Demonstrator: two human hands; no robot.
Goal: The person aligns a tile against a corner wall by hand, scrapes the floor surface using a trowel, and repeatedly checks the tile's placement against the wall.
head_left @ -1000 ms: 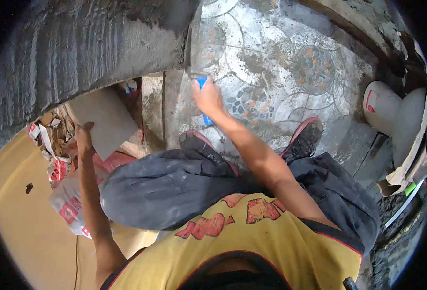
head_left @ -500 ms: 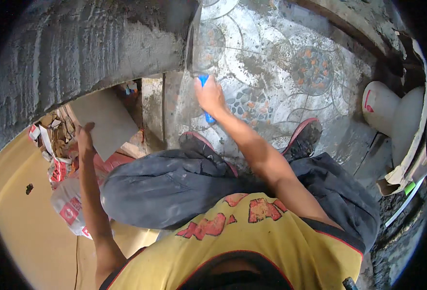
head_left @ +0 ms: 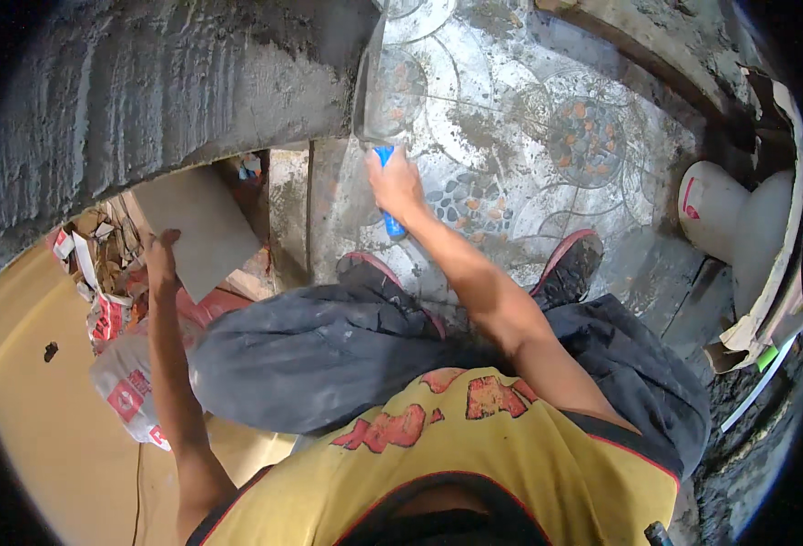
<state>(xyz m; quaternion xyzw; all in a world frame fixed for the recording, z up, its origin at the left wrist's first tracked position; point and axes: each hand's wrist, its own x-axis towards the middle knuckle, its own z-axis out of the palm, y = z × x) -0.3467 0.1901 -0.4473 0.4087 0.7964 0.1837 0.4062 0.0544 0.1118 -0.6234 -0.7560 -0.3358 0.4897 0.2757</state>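
Note:
My right hand (head_left: 398, 188) is closed around the blue handle of a trowel (head_left: 394, 226). Its flat metal blade points away from me and lies along the right end of a surface coated in wet grey cement (head_left: 192, 86). On the left, my left hand (head_left: 160, 257) grips the near edge of a flat grey square board (head_left: 199, 218), thumb on top; the fingers beneath are hidden. The board sits just below the cemented surface's near edge, tilted, with nothing visible lying on it.
Patterned floor tiles (head_left: 474, 205) smeared with cement spread under my shoes. A white rounded container (head_left: 715, 209) lies at the right beside a torn pale sheet (head_left: 765, 309). Paper scraps (head_left: 101, 241) and a plastic bag (head_left: 128, 396) are at the left, by a tan sheet (head_left: 28, 400).
The trowel's blade shows slightly more at the cement edge, its handle tilted a little differently. My left hand and the board have barely moved.

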